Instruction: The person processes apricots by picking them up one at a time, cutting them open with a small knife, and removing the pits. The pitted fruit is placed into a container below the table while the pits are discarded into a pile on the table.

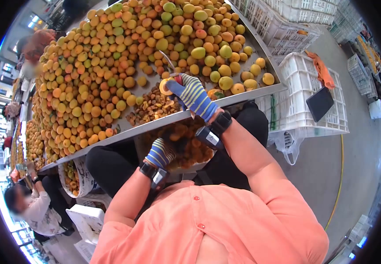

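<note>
R hand [193,97], over the desk's near edge, is closed round a knife [169,61], its curved blade pointing away from the person; a fruit piece [165,87] sits at the thumb, prob. pinched there. L hand [160,154] is lower, below the desk's near edge, w/ fingers curled at a heap of cut fruit [192,152]; can't tell if it grips anything, fingertips hidden.

Just past R hand, a pile of pits [148,109] lies on the desk [261,92] by its near edge. Whole fruit [89,79], yellow, orange & some greenish, covers most of the desk beyond & to the L.

Step in hand looks like cutting fruit & taking pits out, w/ R hand prob. mid-piece. Next move calls for a firm hold on knife & piece, blade kept clear of the thumb, & L hand free to take a share.

Farther out: R of the desk, a white crate [294,99] w/ an orange cloth [321,71] & a dark tablet [320,104]. L of the desk's near edge, a bucket [84,178] w/ fruit in it, & past that another person [40,213].
</note>
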`<state>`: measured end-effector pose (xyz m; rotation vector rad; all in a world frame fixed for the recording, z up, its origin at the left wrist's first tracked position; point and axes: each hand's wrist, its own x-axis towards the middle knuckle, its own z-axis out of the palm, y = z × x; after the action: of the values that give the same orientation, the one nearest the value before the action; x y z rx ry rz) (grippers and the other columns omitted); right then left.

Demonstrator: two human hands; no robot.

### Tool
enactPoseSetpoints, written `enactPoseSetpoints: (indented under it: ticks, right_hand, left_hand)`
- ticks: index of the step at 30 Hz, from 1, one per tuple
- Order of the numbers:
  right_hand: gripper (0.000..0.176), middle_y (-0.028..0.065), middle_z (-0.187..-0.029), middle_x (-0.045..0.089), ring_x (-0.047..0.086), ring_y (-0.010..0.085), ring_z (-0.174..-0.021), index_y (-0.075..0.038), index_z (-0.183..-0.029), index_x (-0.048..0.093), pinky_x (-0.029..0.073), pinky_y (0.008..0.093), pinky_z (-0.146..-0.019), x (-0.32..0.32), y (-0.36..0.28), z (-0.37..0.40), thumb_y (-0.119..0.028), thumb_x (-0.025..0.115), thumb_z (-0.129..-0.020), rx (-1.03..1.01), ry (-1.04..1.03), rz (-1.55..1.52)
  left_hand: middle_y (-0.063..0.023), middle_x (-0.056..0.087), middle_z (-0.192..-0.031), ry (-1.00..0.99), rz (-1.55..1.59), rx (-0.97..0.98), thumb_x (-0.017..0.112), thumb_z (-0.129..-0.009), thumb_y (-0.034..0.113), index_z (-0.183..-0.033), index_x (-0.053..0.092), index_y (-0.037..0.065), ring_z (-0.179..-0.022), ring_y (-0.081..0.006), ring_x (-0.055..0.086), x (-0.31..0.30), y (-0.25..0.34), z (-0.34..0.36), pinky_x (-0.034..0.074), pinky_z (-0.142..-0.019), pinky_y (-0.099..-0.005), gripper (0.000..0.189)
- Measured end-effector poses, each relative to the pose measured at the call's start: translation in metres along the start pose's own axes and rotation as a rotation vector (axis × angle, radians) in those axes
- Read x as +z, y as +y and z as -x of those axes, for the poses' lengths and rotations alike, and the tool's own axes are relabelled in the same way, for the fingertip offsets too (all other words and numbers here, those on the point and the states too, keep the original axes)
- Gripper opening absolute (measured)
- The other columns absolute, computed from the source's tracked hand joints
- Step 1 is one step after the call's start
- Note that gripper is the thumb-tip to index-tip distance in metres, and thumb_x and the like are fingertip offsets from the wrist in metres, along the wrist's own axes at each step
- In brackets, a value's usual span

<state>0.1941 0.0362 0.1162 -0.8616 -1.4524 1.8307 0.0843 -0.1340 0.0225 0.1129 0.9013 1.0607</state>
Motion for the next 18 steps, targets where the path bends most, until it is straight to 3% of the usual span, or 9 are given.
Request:
enactPoseSetpoints:
  ticks: [8, 11, 15, 17, 18]
  right_hand:
    - [0.030, 0.0040, -0.074, 0.065, 0.054, 0.0073, -0.065, 0.003, -0.087, 0.063, 0.047, 0.0257, -0.061, -0.002, -0.004, 0.004, -0.026, 0.070, -0.083, -0.086, -0.009, 0.058]
    - [0.031, 0.0058, -0.073, 0.065, 0.055, 0.0081, -0.065, 0.003, -0.086, 0.063, 0.048, 0.0262, -0.061, -0.003, 0.003, 0.000, -0.026, 0.072, -0.082, -0.111, -0.007, 0.101]
    - [0.032, 0.0066, -0.072, 0.065, 0.055, 0.0081, -0.065, 0.003, -0.086, 0.062, 0.048, 0.0272, -0.061, 0.002, 0.010, -0.001, -0.027, 0.073, -0.082, -0.155, -0.077, 0.118]
    - [0.034, 0.0097, -0.071, 0.064, 0.057, 0.0124, -0.064, 0.003, -0.088, 0.061, 0.048, 0.0294, -0.061, 0.007, 0.012, 0.002, -0.027, 0.074, -0.079, -0.152, -0.130, 0.137]
    - [0.035, 0.0111, -0.071, 0.063, 0.057, 0.0146, -0.063, 0.003, -0.088, 0.061, 0.048, 0.0304, -0.062, 0.009, 0.017, 0.002, -0.028, 0.075, -0.078, -0.194, -0.131, 0.209]
  left_hand:
    - [-0.0073, 0.063, -0.097, 0.027, -0.608, 0.129, 0.053, -0.093, 0.033, -0.111, 0.059, 0.007, -0.089, -0.0174, 0.061, -0.010, 0.005, 0.019, 0.049, -0.073, -0.0321, 0.032]
    - [-0.0058, 0.064, -0.091, 0.047, -0.346, -0.016, 0.056, -0.092, 0.037, -0.106, 0.062, 0.008, -0.090, -0.0152, 0.061, 0.038, 0.034, 0.053, 0.049, -0.071, -0.0309, 0.033]
    - [-0.0085, 0.063, -0.098, 0.121, -0.311, 0.392, 0.051, -0.092, 0.048, -0.115, 0.056, 0.004, -0.092, -0.0150, 0.061, 0.030, 0.069, 0.039, 0.051, -0.076, -0.0296, 0.050]
    - [-0.0097, 0.061, -0.107, 0.102, -0.193, 0.593, 0.049, -0.092, 0.052, -0.124, 0.050, 0.003, -0.097, -0.0194, 0.061, 0.033, 0.076, 0.017, 0.053, -0.079, -0.0350, 0.058]
    - [-0.0105, 0.060, -0.110, 0.076, -0.120, 0.538, 0.048, -0.092, 0.052, -0.124, 0.050, 0.003, -0.099, -0.0220, 0.060, 0.037, 0.079, 0.008, 0.052, -0.082, -0.0377, 0.058]
